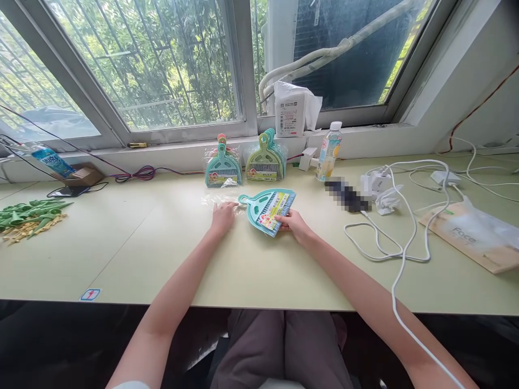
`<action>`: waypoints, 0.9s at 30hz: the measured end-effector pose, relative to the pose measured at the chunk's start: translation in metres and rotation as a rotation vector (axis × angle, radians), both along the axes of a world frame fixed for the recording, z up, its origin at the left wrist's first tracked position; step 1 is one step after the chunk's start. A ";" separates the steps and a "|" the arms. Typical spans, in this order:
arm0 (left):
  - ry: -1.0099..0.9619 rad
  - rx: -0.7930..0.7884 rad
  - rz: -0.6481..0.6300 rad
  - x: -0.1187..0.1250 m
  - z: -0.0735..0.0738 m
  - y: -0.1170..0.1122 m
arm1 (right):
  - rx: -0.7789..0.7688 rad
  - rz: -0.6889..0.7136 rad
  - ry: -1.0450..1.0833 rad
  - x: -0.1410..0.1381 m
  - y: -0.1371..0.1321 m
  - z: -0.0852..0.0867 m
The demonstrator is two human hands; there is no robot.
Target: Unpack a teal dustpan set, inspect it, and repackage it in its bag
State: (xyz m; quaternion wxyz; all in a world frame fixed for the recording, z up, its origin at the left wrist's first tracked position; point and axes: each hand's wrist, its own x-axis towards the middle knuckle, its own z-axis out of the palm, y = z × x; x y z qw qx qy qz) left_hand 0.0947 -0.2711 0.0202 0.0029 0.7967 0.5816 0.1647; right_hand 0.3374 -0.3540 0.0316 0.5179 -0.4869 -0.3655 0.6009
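In the head view, my right hand (pixel 297 225) grips the wide end of a light-blue dustpan-and-brush set (pixel 256 207), thumb on top. A yellow and white printed label (pixel 274 209) lies across its bristles. The handle points left toward my left hand (pixel 224 215). My left hand rests low over the table with its fingers closed at a crumpled clear plastic bag (pixel 211 199), beside the handle's tip. The bag's thin edges are hard to make out. Behind stand two stacks of bagged dustpan sets, a blue-fronted stack (pixel 221 163) and a green-fronted stack (pixel 265 162).
A drink bottle (pixel 328 151) and a tissue pack (pixel 290 116) stand near the window. White cables (pixel 405 248) loop across the right side and over my right forearm. A paper pouch (pixel 474 237) lies far right. Green and yellow ties (pixel 34 219) pile up at left.
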 end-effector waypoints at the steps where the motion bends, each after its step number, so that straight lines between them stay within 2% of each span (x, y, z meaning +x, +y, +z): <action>1: 0.034 0.016 -0.003 0.000 0.001 -0.001 | -0.006 0.001 -0.001 0.000 0.000 0.001; 8: 0.145 0.065 0.072 -0.001 0.007 -0.002 | -0.033 -0.005 -0.008 0.001 -0.002 0.002; 12: 0.210 0.161 0.142 -0.006 0.008 0.001 | -0.032 0.011 -0.007 0.002 -0.002 0.000; 18: 0.023 0.291 0.228 -0.006 0.014 -0.001 | -0.019 0.113 -0.025 0.003 -0.001 -0.001; 20: -0.043 0.302 0.175 -0.001 0.016 -0.006 | 0.000 0.114 -0.024 0.002 -0.002 -0.002; 25: -0.199 0.288 -0.095 0.019 0.022 -0.025 | 0.090 0.107 -0.034 -0.006 -0.004 -0.005; 27: -0.235 0.300 -0.159 0.027 0.026 -0.034 | 0.132 0.074 -0.022 -0.008 -0.005 -0.005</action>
